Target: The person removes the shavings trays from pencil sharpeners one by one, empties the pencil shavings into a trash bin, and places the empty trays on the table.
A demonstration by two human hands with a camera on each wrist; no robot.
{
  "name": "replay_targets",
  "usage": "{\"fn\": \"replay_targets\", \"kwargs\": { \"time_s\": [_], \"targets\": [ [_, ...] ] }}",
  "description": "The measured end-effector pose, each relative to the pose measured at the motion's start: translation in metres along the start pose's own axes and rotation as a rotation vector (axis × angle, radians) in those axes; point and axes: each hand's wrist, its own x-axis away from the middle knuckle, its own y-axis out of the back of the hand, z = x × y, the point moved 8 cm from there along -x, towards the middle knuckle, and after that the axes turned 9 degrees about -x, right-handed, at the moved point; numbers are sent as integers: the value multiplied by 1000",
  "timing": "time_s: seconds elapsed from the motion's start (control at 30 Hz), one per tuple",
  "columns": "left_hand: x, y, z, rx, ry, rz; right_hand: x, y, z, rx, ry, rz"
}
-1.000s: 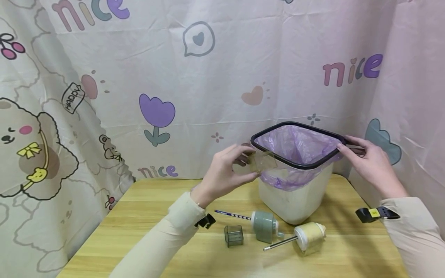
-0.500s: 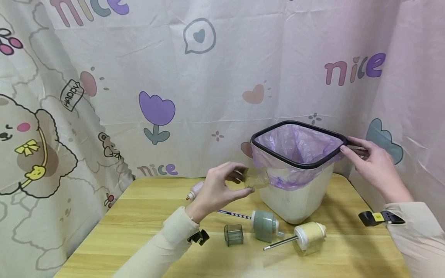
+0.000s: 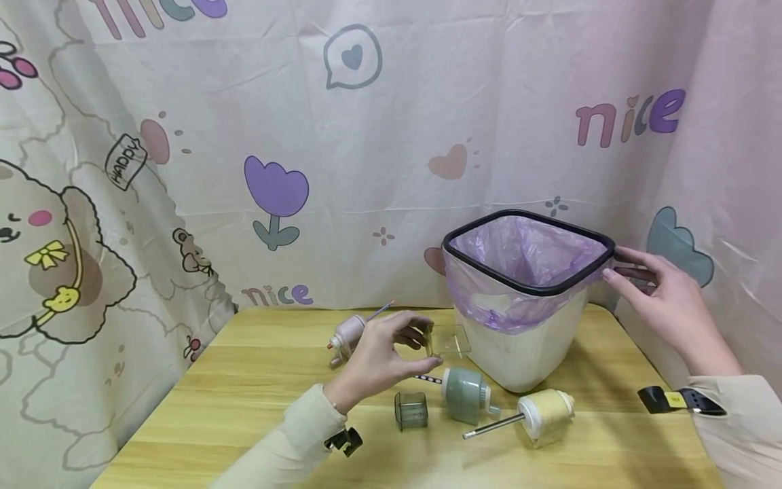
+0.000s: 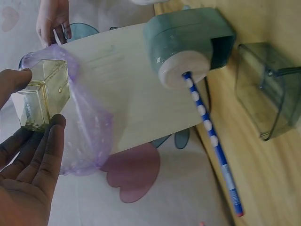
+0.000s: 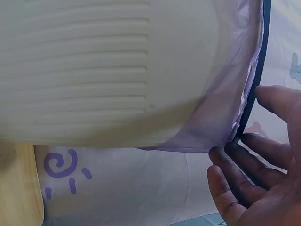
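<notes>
My left hand (image 3: 381, 356) pinches a clear yellowish shavings box (image 3: 450, 341) between thumb and fingers, held above the table in front of the bin. In the left wrist view, the see-through box (image 4: 52, 92) shows no shavings inside. At the right corner of the bin's black rim (image 3: 544, 292), my right hand (image 3: 668, 299) has its fingers loosely spread. The right wrist view shows the thumb and fingertips (image 5: 244, 136) at that rim. A purple bag (image 3: 519, 251) lines the white bin (image 3: 525, 360). Below my left hand lies a green crank pencil sharpener (image 3: 463, 397).
A blue dotted pencil (image 4: 209, 127) sticks out of the green sharpener. Beside it sit a dark green clear shavings box (image 3: 411, 411) and a yellow sharpener (image 3: 546, 413) with a pencil. A pinkish sharpener (image 3: 349, 331) stands farther left on the wooden table (image 3: 201, 407). Patterned curtains hang behind.
My left hand has carried the yellowish box from the bin's rim down and slightly left, uncovering the pinkish sharpener. My right hand has shifted slightly right and down at the rim's corner.
</notes>
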Motion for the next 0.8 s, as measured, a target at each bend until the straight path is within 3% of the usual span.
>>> {"fn": "replay_targets", "kwargs": {
  "time_s": [0.43,0.8],
  "targets": [
    [20,-23,10,94,44,77,21,-6,9,-8,34,23],
    [35,-38,17,74,88,135,38,-14,13,-48,39,35]
  ]
}}
